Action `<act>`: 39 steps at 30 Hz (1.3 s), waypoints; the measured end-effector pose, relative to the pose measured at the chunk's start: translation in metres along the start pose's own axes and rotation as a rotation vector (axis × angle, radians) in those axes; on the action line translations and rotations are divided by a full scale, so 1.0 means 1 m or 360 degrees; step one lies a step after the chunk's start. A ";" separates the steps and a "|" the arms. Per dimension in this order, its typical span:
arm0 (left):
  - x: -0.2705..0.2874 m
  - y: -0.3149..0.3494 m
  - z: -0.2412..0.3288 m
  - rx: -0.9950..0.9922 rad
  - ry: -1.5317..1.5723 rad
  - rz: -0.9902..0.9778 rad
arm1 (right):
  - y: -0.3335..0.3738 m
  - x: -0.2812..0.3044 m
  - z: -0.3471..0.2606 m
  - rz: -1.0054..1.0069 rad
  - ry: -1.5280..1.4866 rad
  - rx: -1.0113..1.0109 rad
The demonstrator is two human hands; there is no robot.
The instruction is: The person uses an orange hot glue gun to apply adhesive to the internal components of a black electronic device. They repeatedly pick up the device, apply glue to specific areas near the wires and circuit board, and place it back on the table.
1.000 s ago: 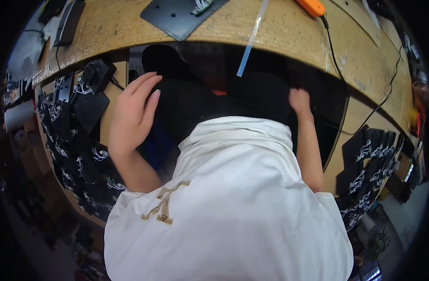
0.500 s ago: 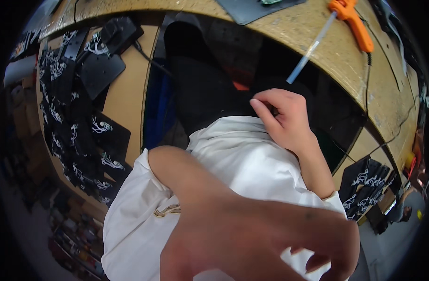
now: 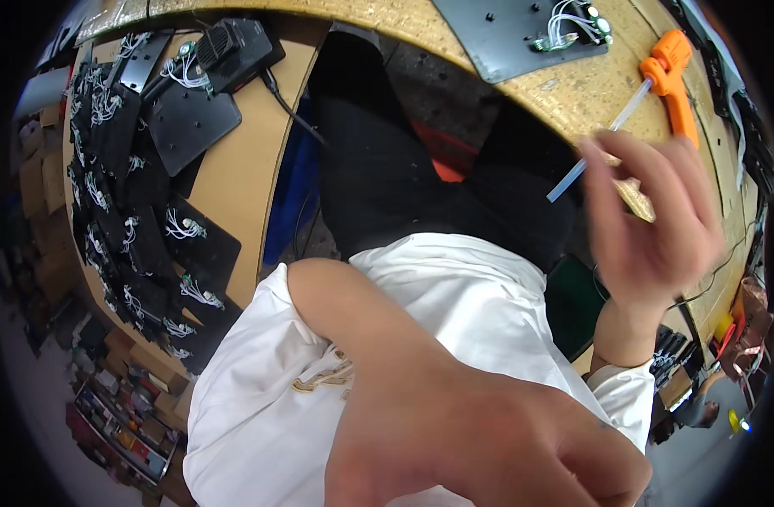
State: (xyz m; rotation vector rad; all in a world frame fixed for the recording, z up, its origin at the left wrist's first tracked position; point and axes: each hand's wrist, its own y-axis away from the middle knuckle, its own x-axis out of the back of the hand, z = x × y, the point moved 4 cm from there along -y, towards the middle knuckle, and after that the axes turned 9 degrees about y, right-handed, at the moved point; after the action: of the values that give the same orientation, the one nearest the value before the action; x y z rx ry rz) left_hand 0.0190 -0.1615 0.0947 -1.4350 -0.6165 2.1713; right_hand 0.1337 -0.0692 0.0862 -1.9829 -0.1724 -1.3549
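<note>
My left hand (image 3: 488, 431) looms large across the lower middle, over my white shirt. Its fingers bend down and are partly cut off by the lower edge, so what they hold, if anything, is hidden. On the right, my right hand (image 3: 657, 215) is raised by the table edge, slightly blurred, with its thumb and curved fingers apart and nothing seen between them. Just past its fingertips lies an orange glue gun (image 3: 678, 93). A translucent glue stick (image 3: 566, 180) juts from it over the edge, partly covered by those fingers.
The worn table (image 3: 564, 101) bears a black plate with white wires (image 3: 522, 42). Left, a cardboard-topped surface (image 3: 235, 198) holds a black boxy device (image 3: 239, 55) with a cable and several wired black plates (image 3: 203, 245). More parts (image 3: 670, 355) sit at the right.
My right hand has moved from my lap up and right toward the glue gun, its fingers spreading. My left hand has shifted slightly down and right. The view has also shifted.
</note>
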 end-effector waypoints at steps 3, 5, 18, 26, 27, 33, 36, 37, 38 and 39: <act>-0.001 -0.002 0.001 -0.0004 0.0019 -0.0017 | -0.015 -0.035 -0.010 -0.0154 0.0282 0.0172; -0.004 -0.005 0.002 0.0017 0.0050 -0.0035 | -0.019 -0.061 -0.014 -0.0127 0.0494 0.0183; -0.084 -0.007 -0.061 0.0811 0.0890 -0.0738 | 0.063 0.116 0.026 0.1037 0.0069 -0.0300; -0.118 -0.002 -0.096 0.1141 0.1152 -0.1132 | 0.346 0.251 0.012 0.1150 0.2102 -0.1469; -0.117 -0.004 -0.096 0.1134 0.1110 -0.1150 | 0.366 0.257 0.019 0.0991 0.2266 -0.1526; -0.107 -0.026 -0.113 0.1063 0.0969 -0.1156 | 0.519 0.293 0.044 0.0174 0.2671 -0.2162; -0.063 -0.052 -0.112 0.0839 0.0463 -0.0901 | 0.540 0.292 0.079 -0.0431 0.2527 -0.2618; -0.051 -0.064 -0.127 0.0811 0.0280 -0.0758 | 0.552 0.296 0.065 -0.0645 0.2355 -0.3042; -0.013 -0.068 -0.120 0.0632 0.0006 -0.0606 | 0.537 0.298 0.064 -0.0777 0.2179 -0.3353; 0.017 -0.072 -0.103 0.0380 -0.0281 -0.0426 | 0.497 0.296 0.072 -0.0615 0.1988 -0.3348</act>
State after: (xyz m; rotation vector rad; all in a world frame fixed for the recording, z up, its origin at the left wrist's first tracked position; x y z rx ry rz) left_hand 0.1187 -0.0825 0.0893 -0.9859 -0.5532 2.0888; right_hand 0.5574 -0.4703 0.0863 -1.4277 2.3461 -3.3038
